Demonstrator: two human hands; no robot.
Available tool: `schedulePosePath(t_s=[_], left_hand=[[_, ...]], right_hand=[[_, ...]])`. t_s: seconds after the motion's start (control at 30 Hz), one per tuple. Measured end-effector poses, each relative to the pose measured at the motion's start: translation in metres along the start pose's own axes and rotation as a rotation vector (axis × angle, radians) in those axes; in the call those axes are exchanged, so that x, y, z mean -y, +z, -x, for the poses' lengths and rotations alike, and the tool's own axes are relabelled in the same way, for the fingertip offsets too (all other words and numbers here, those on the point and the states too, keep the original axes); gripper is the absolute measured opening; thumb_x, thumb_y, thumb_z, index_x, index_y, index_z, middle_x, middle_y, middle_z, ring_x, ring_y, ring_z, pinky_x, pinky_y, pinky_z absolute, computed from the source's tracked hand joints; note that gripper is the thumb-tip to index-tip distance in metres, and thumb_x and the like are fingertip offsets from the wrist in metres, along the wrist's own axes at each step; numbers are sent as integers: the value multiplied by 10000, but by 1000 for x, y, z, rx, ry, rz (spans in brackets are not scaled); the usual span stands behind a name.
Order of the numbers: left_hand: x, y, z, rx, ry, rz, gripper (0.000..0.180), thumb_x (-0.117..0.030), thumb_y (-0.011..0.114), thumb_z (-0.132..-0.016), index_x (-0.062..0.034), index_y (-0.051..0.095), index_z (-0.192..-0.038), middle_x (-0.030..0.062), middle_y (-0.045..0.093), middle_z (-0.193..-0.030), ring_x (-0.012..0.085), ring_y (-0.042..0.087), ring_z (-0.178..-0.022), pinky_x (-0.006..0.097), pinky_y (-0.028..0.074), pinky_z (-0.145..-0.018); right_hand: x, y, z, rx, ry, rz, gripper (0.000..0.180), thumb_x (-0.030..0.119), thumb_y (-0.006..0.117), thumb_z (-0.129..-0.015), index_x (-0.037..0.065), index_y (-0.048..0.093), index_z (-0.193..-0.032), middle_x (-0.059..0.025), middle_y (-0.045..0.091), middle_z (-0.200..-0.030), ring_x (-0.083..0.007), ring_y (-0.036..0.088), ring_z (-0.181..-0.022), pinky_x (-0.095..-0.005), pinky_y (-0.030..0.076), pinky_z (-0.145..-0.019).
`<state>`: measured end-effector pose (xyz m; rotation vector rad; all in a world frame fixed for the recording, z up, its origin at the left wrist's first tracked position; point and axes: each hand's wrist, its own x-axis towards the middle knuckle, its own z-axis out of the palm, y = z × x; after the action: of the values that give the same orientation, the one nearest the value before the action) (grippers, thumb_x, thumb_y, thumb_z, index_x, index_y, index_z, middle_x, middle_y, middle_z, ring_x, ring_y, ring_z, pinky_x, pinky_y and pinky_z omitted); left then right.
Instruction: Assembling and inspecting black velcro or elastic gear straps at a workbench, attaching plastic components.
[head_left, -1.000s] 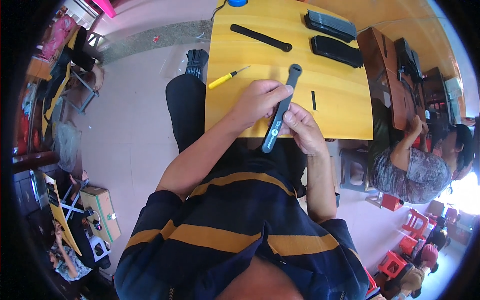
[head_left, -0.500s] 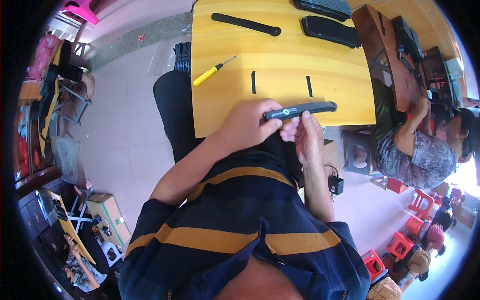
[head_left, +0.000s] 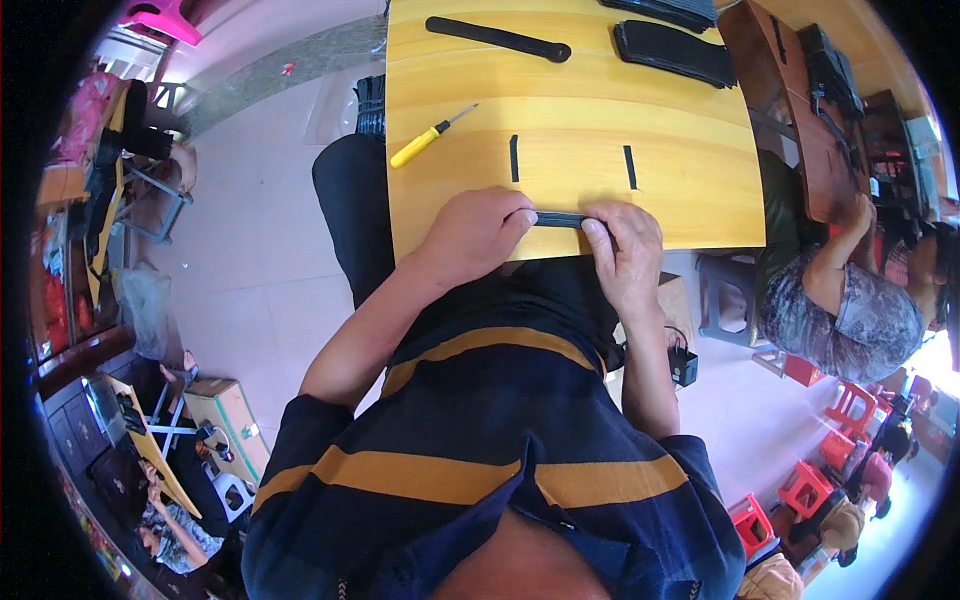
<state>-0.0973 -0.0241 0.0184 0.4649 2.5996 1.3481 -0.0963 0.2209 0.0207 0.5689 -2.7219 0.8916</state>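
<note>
Between my two hands is a folded black strap (head_left: 560,219), its layered edge facing up, close to the table's front edge. My left hand (head_left: 487,228) pinches its left end and covers that part. At the other end my right hand (head_left: 625,235) grips it with thumb and fingers, hiding the tip. Just beyond them, two short black marks (head_left: 515,158) stand apart on the yellow wooden table (head_left: 450,190). A yellow-handled screwdriver (head_left: 420,147) lies to the left. Farther back rests one long flat black strap (head_left: 497,38) with a rounded end.
Stacks of black straps (head_left: 675,54) lie at the table's far right. On the right a person (head_left: 845,300) sits by a brown table (head_left: 790,120). A grey stool (head_left: 727,295) stands beside my table. Another person (head_left: 180,535) works at the lower left.
The black strap has been turned from its printed face to its layered edge and brought level. My right hand has moved to its right end; my left hand still holds the left end.
</note>
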Motion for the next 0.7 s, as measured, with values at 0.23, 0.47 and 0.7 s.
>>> schedulePosePath(t_s=[0.23, 0.47, 0.7], left_hand=[[-9, -5, 6, -119, -5, -220, 213, -240, 661, -954, -61, 726, -1048, 149, 667, -986, 366, 655, -979, 468, 528, -820], [5, -42, -4, -423, 90, -560, 318, -207, 739, -875, -72, 695, -1160, 125, 646, -1110, 333, 633, -1060, 448, 542, -882], [34, -62, -14, -410, -19, -694, 326, -197, 738, -884, -65, 687, -1177, 126, 656, -1116, 334, 638, -1058, 436, 554, -872]], right_hand=[[2, 1, -2, 23, -41, 47, 238, 237, 761, -883, 92, 738, -1070, -75, 712, -1006, -294, 670, -1008, -478, 449, -1038], [-3, 7, 1, 54, -16, 63, 233, 226, 762, -876, 123, 743, -1084, -60, 703, -1002, -283, 670, -1007, -509, 446, -1065], [-1, 7, 0, 40, -16, 60, 257, 246, 775, -867, 121, 744, -1090, -60, 704, -1004, -280, 672, -1022, -513, 440, -1075]])
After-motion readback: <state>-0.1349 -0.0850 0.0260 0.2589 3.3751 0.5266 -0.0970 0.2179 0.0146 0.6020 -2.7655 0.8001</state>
